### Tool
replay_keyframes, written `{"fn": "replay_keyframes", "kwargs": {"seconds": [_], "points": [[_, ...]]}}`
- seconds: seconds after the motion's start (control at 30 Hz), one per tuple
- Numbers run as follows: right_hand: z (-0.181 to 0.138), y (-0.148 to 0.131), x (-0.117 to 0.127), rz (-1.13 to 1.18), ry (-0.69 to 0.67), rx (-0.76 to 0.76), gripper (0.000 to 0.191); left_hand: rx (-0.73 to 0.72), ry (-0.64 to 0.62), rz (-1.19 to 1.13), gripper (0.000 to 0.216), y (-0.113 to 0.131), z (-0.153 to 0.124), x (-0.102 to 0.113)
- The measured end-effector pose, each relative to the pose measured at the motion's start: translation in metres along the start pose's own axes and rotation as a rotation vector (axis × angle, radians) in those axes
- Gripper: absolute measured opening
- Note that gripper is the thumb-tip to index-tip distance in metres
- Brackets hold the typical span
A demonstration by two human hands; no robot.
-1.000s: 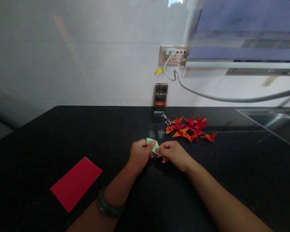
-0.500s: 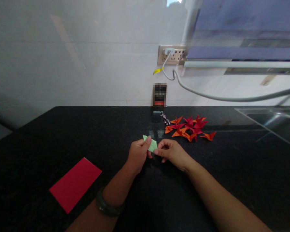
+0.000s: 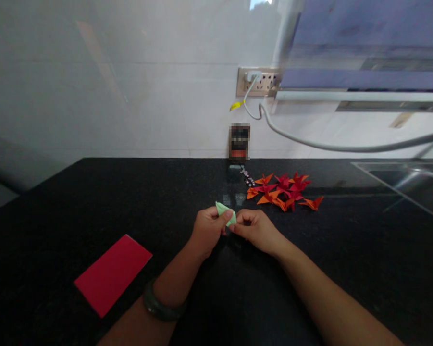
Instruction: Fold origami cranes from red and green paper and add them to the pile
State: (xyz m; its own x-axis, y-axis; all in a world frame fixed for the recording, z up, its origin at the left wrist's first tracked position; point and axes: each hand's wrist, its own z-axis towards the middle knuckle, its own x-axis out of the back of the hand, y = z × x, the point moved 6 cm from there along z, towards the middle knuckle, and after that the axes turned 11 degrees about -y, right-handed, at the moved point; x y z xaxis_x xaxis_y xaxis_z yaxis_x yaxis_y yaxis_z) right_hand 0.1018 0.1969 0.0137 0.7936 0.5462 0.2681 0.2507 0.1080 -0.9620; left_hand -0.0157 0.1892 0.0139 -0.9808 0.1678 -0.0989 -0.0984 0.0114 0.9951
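Note:
A small folded piece of pale green paper [image 3: 222, 209] is held over the dark counter, between both hands. My left hand [image 3: 208, 229] grips its left side, the thumb pressed on the paper's face near the middle. At the lower right corner, my right hand [image 3: 254, 227] pinches the paper between thumb and curled fingers. Beyond the hands, to the right, lies a cluster of several red and orange origami cranes [image 3: 281, 193]. To the left of my left forearm rests a red sheet or stack of paper [image 3: 112, 275].
A phone-like object [image 3: 239, 142], blurred out, leans on the wall with a beaded strap [image 3: 247, 177] in front. A white cable [image 3: 310, 143] runs from the wall socket [image 3: 258, 81] to the right. A sink [image 3: 411, 180] is set into the black counter [image 3: 147, 192] at right.
My left thumb has slid down and right across the green paper, pressing nearer its right corner. The paper has shifted slightly; the right hand stays pinched at the corner.

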Motion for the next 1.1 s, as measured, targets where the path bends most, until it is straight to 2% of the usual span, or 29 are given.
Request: {"fn": "replay_keyframes", "kwargs": {"seconds": [0.13,0.33,0.5,0.6,0.77,0.87,0.97,1.1], "points": [[-0.001,0.000,-0.007,0.002,-0.081,-0.044,0.024,-0.018,-0.002,0.011,0.025,0.004,-0.002,0.000],[-0.001,-0.001,-0.015,0.048,-0.104,-0.074,0.026,-0.080,-0.027,0.017,0.027,0.011,-0.002,0.000],[0.000,-0.002,-0.015,0.103,-0.117,-0.051,0.031,0.028,-0.104,-0.140,0.026,0.004,-0.003,-0.006],[0.001,-0.005,-0.015,0.085,-0.147,-0.019,0.031,0.080,-0.104,-0.236,0.029,-0.003,-0.003,-0.007],[0.001,-0.009,-0.012,-0.031,-0.107,0.032,0.035,0.080,-0.052,-0.226,0.032,-0.008,-0.001,-0.002],[0.001,-0.003,-0.015,0.035,-0.124,-0.021,0.032,0.043,-0.062,-0.198,0.028,-0.008,0.000,-0.001],[0.002,0.000,-0.019,0.107,-0.142,-0.011,0.035,0.021,-0.089,-0.179,0.029,-0.007,-0.001,-0.004],[0.004,0.003,-0.017,0.115,-0.069,0.021,0.041,0.037,-0.057,-0.188,0.027,-0.007,-0.002,-0.004]]}}
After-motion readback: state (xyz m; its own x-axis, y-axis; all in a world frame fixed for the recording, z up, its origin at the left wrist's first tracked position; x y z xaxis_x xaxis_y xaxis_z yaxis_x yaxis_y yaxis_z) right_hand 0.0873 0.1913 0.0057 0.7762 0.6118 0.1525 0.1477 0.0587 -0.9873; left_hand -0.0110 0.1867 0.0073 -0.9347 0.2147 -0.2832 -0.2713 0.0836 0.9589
